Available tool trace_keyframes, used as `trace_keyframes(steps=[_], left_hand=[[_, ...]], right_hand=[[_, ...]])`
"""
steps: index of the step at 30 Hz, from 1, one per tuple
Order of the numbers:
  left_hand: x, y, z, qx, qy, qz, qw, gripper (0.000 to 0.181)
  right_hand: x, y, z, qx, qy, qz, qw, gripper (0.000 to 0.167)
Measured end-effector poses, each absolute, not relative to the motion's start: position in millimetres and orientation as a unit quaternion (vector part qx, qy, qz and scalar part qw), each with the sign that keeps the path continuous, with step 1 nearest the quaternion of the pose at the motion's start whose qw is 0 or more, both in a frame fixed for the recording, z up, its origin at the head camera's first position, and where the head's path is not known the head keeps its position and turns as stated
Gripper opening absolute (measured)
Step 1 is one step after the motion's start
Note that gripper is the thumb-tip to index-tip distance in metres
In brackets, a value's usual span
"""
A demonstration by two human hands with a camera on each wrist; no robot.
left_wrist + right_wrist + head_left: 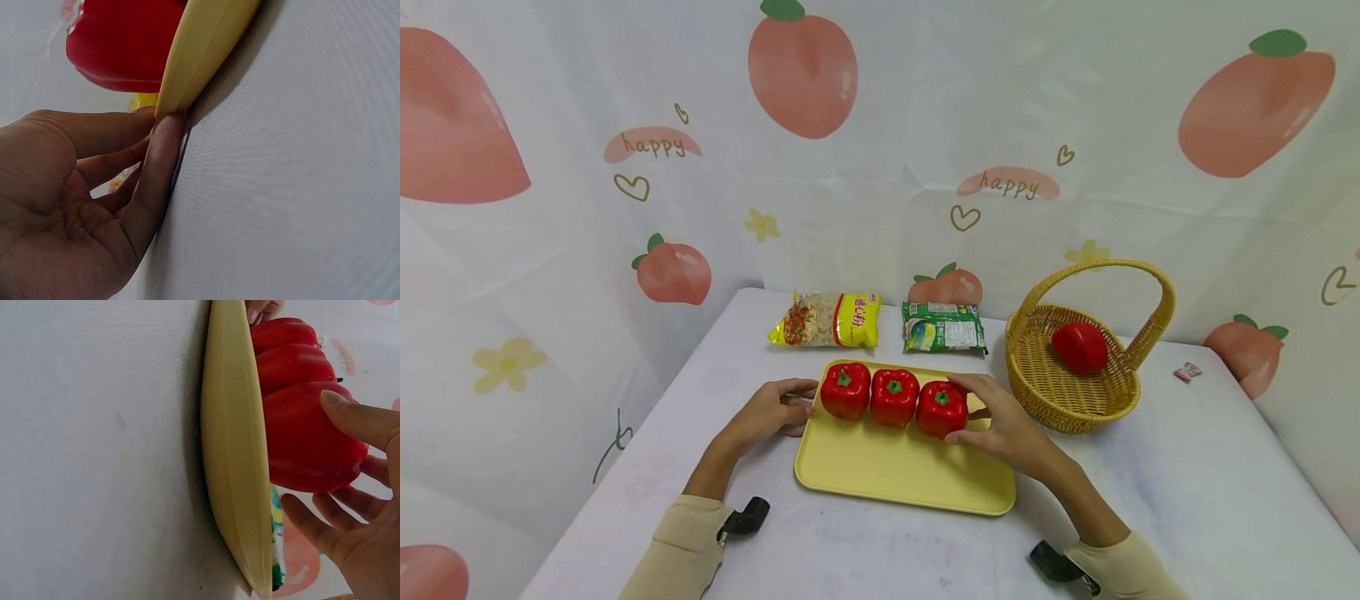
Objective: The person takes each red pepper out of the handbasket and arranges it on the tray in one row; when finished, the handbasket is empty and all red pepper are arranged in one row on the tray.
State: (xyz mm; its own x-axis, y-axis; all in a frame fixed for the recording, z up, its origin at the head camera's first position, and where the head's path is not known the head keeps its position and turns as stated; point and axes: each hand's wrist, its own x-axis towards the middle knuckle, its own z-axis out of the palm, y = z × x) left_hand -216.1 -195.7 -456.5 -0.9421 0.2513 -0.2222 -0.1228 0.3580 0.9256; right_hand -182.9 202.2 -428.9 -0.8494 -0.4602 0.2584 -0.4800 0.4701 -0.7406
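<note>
Three red bell peppers with green stems stand in a row along the back of a yellow tray: a left pepper, a middle pepper and a right pepper. My right hand grips the right pepper, thumb at its near side and fingers at its far side. In the right wrist view the thumb presses on that pepper's skin. At the tray's left end my left hand pinches the rim. The left wrist view shows the fingertips of this hand at the tray edge.
A wicker basket with a tall handle stands right of the tray, holding another red bell pepper. Behind the tray lie a yellow pasta bag and a green packet. A small pink wrapper lies far right. A printed cloth hangs behind.
</note>
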Motion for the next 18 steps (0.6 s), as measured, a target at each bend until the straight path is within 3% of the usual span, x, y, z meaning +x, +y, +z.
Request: trace_keyframes(steps=[18], left_hand=[[-216.1, -195.8, -456.3, 0.038, 0.809, 0.563, 0.166, 0.054]], right_hand=[[-181.0, 203.1, -423.3, 0.261, -0.864, 0.430, 0.012, 0.084]])
